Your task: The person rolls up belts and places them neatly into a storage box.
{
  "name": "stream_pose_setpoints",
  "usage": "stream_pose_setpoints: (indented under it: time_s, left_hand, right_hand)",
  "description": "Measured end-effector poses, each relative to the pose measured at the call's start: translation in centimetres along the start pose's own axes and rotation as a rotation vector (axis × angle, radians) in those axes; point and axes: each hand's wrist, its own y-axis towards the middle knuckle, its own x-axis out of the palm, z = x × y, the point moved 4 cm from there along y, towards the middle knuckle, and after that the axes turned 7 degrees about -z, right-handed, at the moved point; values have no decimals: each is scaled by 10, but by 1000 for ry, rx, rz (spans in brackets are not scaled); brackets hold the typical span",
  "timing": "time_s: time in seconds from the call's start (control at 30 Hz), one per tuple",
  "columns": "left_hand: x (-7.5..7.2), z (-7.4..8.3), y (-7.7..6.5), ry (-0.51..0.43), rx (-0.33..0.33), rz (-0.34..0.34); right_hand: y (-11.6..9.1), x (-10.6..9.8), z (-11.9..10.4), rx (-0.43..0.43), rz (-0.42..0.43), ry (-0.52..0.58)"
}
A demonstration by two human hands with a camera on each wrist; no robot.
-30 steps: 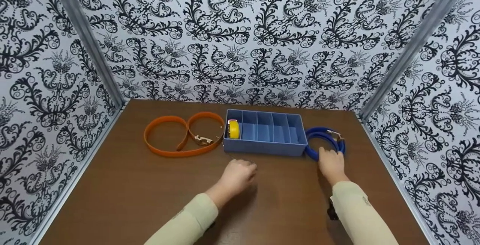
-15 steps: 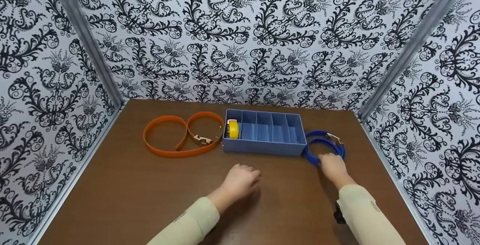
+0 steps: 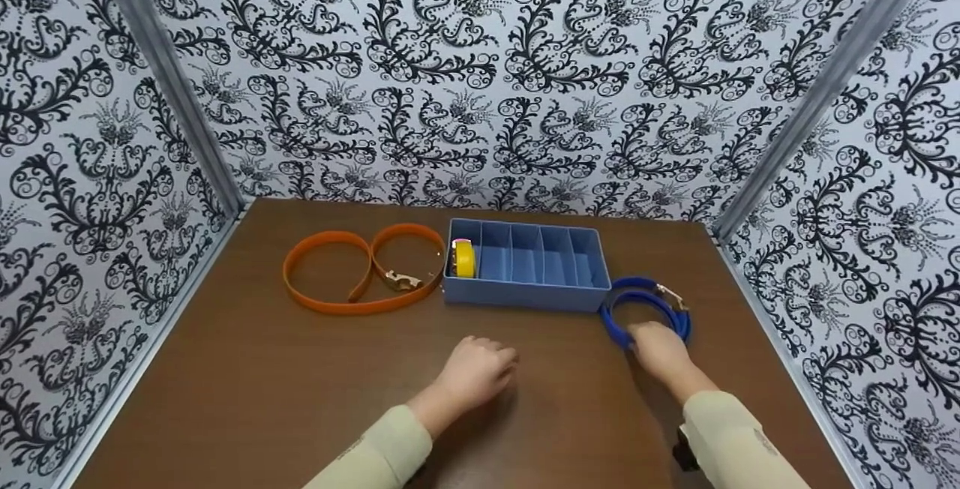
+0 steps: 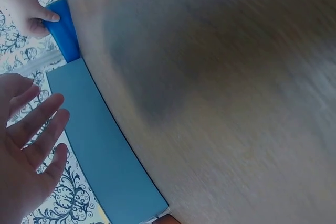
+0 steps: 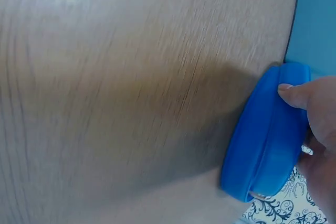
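Note:
My right hand (image 3: 660, 350) pinches the near edge of a coiled blue belt (image 3: 615, 328) just right of the divided tray. In the right wrist view the thumb (image 5: 294, 96) presses on the outer band of the belt (image 5: 265, 135), and the other fingers are mostly hidden behind it. A metal buckle (image 3: 670, 295) shows on the coil's far right side. My left hand (image 3: 476, 373) hovers in front of the tray, holding nothing. Its fingers (image 4: 44, 135) look loosely bent and spread in the left wrist view.
The blue-grey tray (image 3: 525, 295) has several compartments; a rolled yellow belt (image 3: 465, 258) sits in the leftmost one. An orange belt (image 3: 330, 307) lies in loose loops on the brown table (image 3: 300, 384), left of the tray. Patterned walls (image 3: 480, 99) enclose the back and sides.
My right hand has drawn the blue belt a little toward me, its far edge now lower in the head view. The left hand has sunk slightly nearer to me.

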Motion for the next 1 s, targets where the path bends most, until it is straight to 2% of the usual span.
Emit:
stream_pose_setpoints:
  time_s: [0.17,0.47,0.77,1.0]
  left_hand:
    - [-1,-1,-5,-19,-10,-35]
    - [-8,-10,-20,-53,-22,-49]
    - [-15,-23,-36,-70,-39,7]
    - [-13,-26,-41,-71,-52,-27]
  right_hand:
    - [-6,-2,-12,-46,-14,-9]
    - [-13,3,-35,-121,-10,-21]
    - [-23,6,-66,-245,56,-47]
    - [-19,11,-101,-357,104,-73]
